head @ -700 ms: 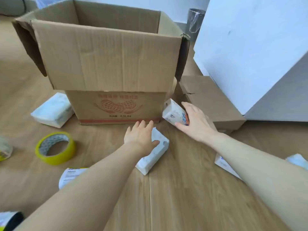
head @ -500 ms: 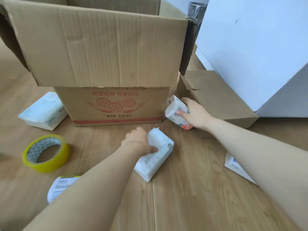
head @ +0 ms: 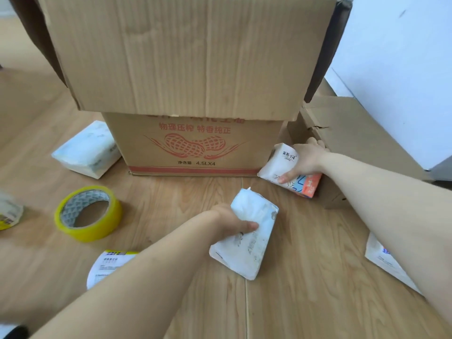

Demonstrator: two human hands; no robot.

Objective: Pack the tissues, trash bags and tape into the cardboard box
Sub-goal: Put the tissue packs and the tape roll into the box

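Note:
The open cardboard box (head: 195,148) stands on the wooden floor, its front flap (head: 190,52) hanging toward me. My left hand (head: 230,221) grips a white tissue pack (head: 247,241) in front of the box. My right hand (head: 305,157) holds a white tissue pack with an orange end (head: 291,177) at the box's right corner. A yellow roll of tape (head: 88,212) lies to the left. Another tissue pack (head: 85,149) rests by the box's left side. A rolled trash bag pack (head: 107,264) lies partly under my left forearm.
A flattened piece of cardboard (head: 354,133) lies right of the box, against a white cabinet (head: 403,69). Another white pack (head: 384,263) shows under my right forearm. A small roll with yellow print (head: 8,214) sits at the left edge.
Both hands closed around their tissue packs and tilted them up off the floor. The camera moved closer to the box.

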